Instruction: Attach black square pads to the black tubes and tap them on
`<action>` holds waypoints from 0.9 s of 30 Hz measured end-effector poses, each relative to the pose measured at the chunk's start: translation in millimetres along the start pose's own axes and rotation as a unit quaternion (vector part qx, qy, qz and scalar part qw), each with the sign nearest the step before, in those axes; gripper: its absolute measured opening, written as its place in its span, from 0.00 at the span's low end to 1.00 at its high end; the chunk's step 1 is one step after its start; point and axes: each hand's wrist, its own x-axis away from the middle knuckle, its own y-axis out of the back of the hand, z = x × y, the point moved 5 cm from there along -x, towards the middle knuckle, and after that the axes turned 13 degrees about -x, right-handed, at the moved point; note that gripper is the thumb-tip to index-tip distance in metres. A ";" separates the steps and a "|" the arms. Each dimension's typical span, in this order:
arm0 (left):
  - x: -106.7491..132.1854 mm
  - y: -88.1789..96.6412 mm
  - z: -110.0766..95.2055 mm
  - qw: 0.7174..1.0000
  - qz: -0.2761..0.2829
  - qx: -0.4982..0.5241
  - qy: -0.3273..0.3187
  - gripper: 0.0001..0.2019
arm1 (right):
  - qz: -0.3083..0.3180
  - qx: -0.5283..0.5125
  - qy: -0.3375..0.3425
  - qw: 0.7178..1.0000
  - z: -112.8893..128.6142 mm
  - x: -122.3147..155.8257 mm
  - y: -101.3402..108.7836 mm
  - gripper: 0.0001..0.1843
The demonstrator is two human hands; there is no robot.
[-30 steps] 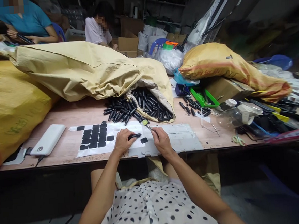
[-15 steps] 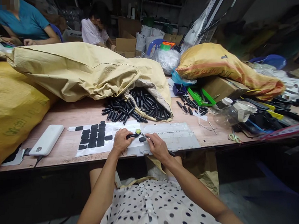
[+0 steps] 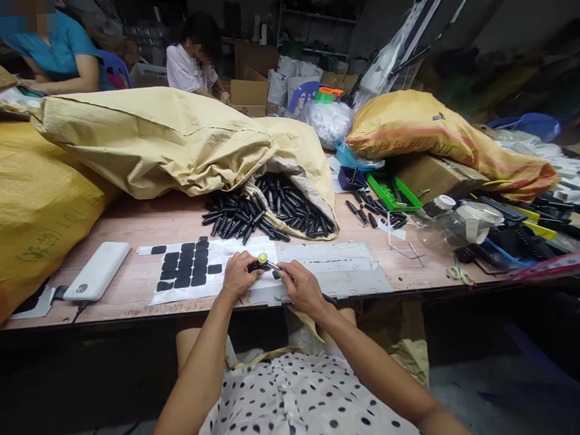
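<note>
On the surface (image 3: 144, 220), the beige sack (image 3: 155, 137) gaped, with black pieces (image 3: 230, 216) spilled at its mouth; a knock, in my judgement, could have rolled some toward my work. The pale board (image 3: 343, 267) lay at the near edge, where a dropped item could have gone over. My left hand (image 3: 239, 274) pinched a black part (image 3: 254, 266) near the board's left end; my right hand (image 3: 298, 282) pinched a slim tool (image 3: 272, 266), its yellow-green head (image 3: 262, 258) at that part. A loose grip or skewed angle could have made it skid.
</note>
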 end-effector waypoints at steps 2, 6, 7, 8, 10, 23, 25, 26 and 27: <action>0.0 -0.2 -0.2 1.000 -0.002 0.006 0.001 0.06 | -0.015 0.008 -0.001 1.000 -3.5 -6.6 2.7 0.16; -0.1 -1.8 0.2 1.000 -0.006 0.006 0.006 0.07 | -0.020 0.067 -0.002 0.998 -14.0 -29.1 3.8 0.16; 0.1 -2.0 0.1 1.000 -0.007 0.003 0.006 0.08 | -0.014 0.090 0.001 0.996 -17.0 -35.0 2.2 0.16; 0.3 -2.1 -0.2 1.000 -0.008 -0.001 0.004 0.08 | -0.005 0.114 0.007 0.993 -19.9 -40.3 -0.1 0.15; 1.2 -2.0 -1.0 1.000 -0.011 -0.009 -0.002 0.08 | 0.013 0.161 0.027 0.987 -24.9 -48.4 -6.3 0.14; 22.5 17.7 -21.7 0.993 -0.023 0.113 -0.035 0.07 | 0.019 0.201 0.055 0.978 -34.8 -53.2 -19.9 0.12; 43.0 18.3 -37.4 0.983 0.043 0.173 -0.045 0.09 | 0.019 0.203 0.052 0.978 -34.7 -53.4 -19.9 0.11; 55.0 14.9 -45.7 0.974 0.099 0.196 -0.049 0.10 | 0.019 0.203 0.051 0.978 -34.6 -53.5 -19.9 0.11; 67.7 9.2 -53.3 0.963 0.163 0.208 -0.051 0.11 | 0.019 0.204 0.050 0.978 -34.5 -53.5 -20.1 0.11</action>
